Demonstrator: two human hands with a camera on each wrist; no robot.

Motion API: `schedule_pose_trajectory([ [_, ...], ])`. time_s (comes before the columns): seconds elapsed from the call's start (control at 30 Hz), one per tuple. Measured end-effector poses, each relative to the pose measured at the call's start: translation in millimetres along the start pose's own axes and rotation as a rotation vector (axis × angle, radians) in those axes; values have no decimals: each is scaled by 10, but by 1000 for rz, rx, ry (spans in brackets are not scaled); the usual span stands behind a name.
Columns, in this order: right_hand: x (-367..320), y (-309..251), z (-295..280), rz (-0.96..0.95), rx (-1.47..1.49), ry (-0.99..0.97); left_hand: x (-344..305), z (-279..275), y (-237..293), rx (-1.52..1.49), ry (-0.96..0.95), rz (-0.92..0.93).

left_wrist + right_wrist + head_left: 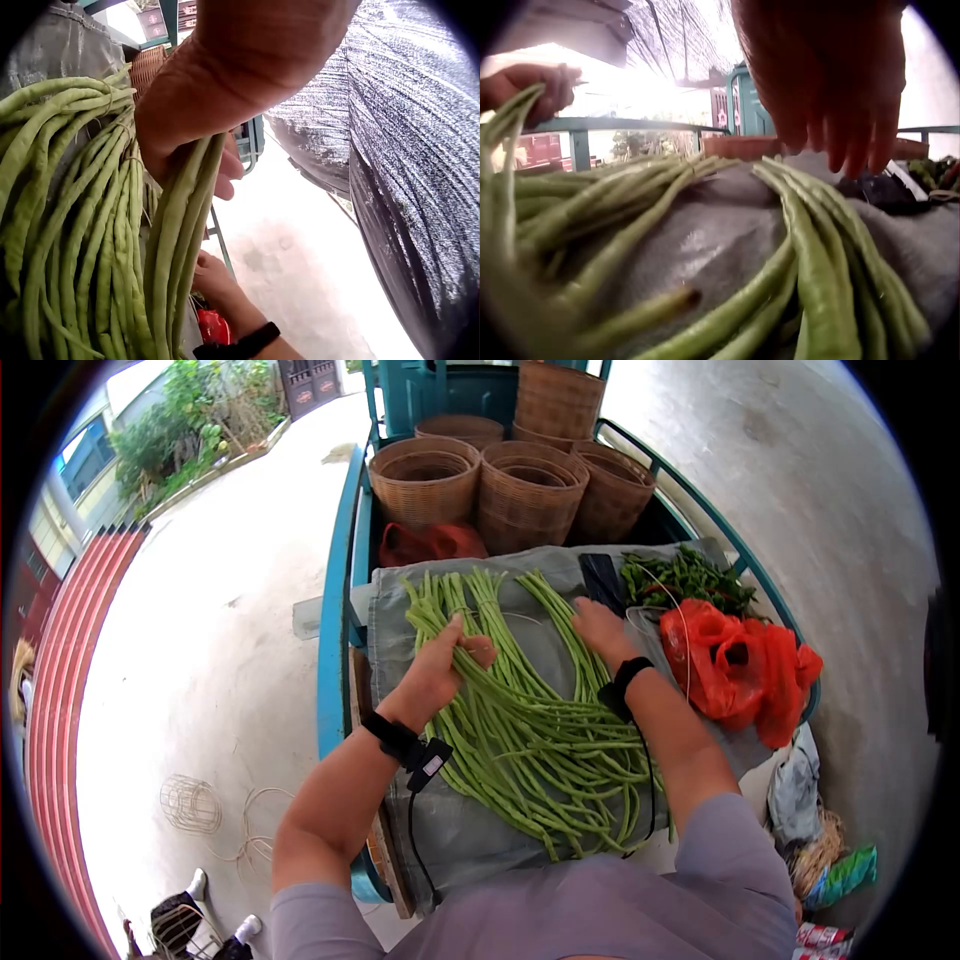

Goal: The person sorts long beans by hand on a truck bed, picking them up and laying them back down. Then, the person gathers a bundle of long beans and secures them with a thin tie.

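The blue cart [332, 660] edge is on my left. A gray cloth [455, 835] lies over the cart. My left hand [437, 675] is curled tight round a bunch of long beans [540, 750]. That bunch is at the left side of the pile, and my thumb is on top of it. The rest of the beans lie flat on the cloth, in the middle, between my two arms. They fan out away from me.

My right hand [600, 628] has its fingers straight and a bit apart. It holds nothing. Its fingertips are down at the beans on the right side, near their far ends. I cannot tell if they press on them.

Brown baskets [425, 480] stand behind the cloth. To the right of my right hand lie dark green veggies [690, 580] and red bags [735, 665], near the beans.
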State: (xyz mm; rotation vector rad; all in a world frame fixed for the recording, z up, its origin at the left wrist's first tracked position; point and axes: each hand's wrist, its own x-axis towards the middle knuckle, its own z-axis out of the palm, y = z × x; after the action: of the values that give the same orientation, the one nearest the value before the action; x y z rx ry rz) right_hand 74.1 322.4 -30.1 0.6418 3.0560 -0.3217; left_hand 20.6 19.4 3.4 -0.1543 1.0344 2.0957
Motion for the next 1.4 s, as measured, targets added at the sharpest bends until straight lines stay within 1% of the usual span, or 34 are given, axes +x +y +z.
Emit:
schedule_pose_trajectory([
  [0.03,84,16,120,58,16,-6,-22,14,16,33,-10,5],
  [0.07,117,37,202,91,88,18,-58,44,14,72,27,29],
  [0.13,143,124,337,163,233,48,-27,0,26,77,-19,31],
  [0.23,197,262,441,78,312,134,-54,-39,12,94,-75,32],
  [0.27,222,299,469,75,339,216,-50,-49,10,97,-101,30],
  [0.37,186,227,337,135,896,211,-66,-22,11,79,-156,48],
  [0.4,40,36,113,165,926,197,-70,-16,17,70,-169,59],
  [0.5,87,66,136,-58,517,449,-67,-21,12,93,-144,35],
  [0.53,133,111,197,-70,540,428,-69,-27,-3,99,-119,29],
  [0.6,189,178,359,-25,483,333,-41,-25,1,104,-72,37],
  [0.67,202,192,487,20,392,248,-32,-9,13,117,-69,29],
  [0.7,184,201,506,32,388,241,-48,-11,20,125,-65,22],
  [0.77,187,223,522,56,381,226,-58,-1,19,113,-67,18],
  [0.8,224,244,532,37,354,205,-65,-1,22,106,-68,15],
  [0.9,236,316,531,128,384,81,-14,-43,11,80,-153,10],
  [0.93,218,308,449,127,378,19,-39,-18,23,59,-151,16],
  [1.03,155,276,491,18,236,349,-142,79,16,17,-161,41],
  [1.07,143,272,481,123,617,232,-159,89,20,24,-180,60],
  [1.17,-248,-199,37,52,896,268,-132,59,28,70,-268,100],
  [1.2,-375,-319,-94,-27,933,271,-114,54,33,92,-305,110],
  [1.27,-788,-683,-432,-109,992,226,-120,74,51,110,-378,130],
  [1.3,-963,-825,-508,-147,1022,207,-129,91,55,122,-418,135],
  [1.4,-1264,-1042,-453,-223,1001,256,-152,129,61,107,-479,137],
])
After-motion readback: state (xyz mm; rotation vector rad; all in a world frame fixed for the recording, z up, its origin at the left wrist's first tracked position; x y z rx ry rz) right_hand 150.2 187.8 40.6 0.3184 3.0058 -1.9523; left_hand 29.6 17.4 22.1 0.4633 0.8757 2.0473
